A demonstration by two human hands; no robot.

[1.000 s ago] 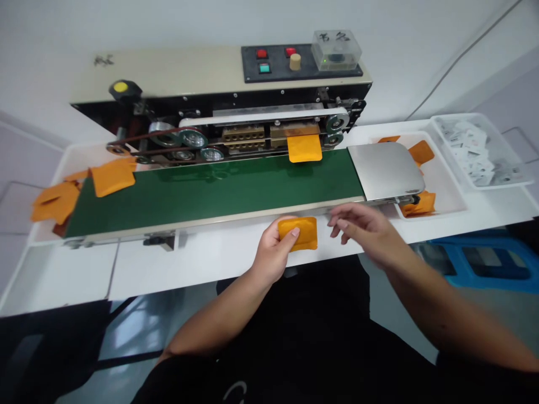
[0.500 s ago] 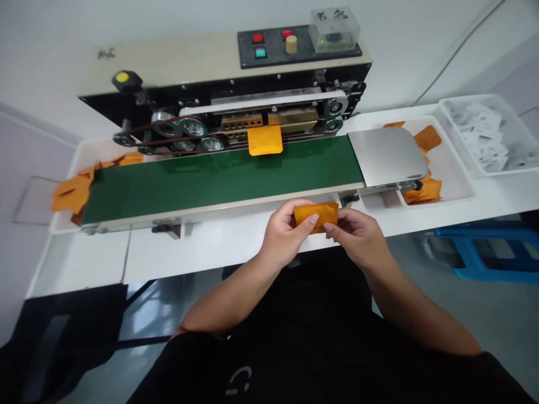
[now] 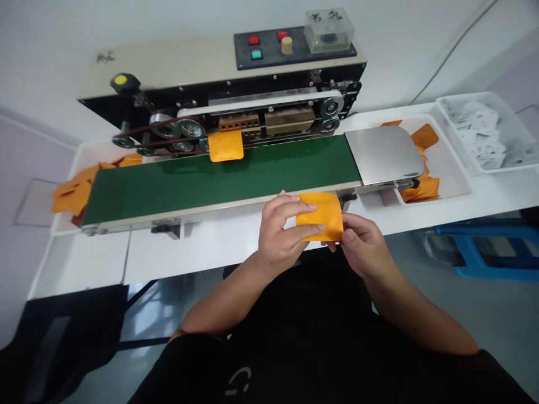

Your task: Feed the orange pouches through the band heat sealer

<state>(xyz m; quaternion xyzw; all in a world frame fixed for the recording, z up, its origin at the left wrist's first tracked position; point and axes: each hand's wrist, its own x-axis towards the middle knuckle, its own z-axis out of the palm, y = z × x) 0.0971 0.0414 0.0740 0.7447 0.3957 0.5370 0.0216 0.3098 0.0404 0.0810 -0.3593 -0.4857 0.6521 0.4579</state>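
Between my two hands, in front of the conveyor's near edge, is a small orange pouch. My left hand has its fingers across the pouch's face, with the thumb hidden behind it. At the lower right edge, my right hand pinches the pouch between thumb and fingers. Another orange pouch hangs from the band sealer, its upper edge in the rollers and belts and its body over the green conveyor belt.
Orange pouches fill a white bin at the belt's left end. A second white bin with pouches stands right, partly under a metal plate. Beyond it, a clear tray holds small white packets. A blue stool stands lower right.
The pouch in the sealer has travelled left. The pouch in my hands is turned flatter, showing more of its face, and my left fingers have moved onto its front.
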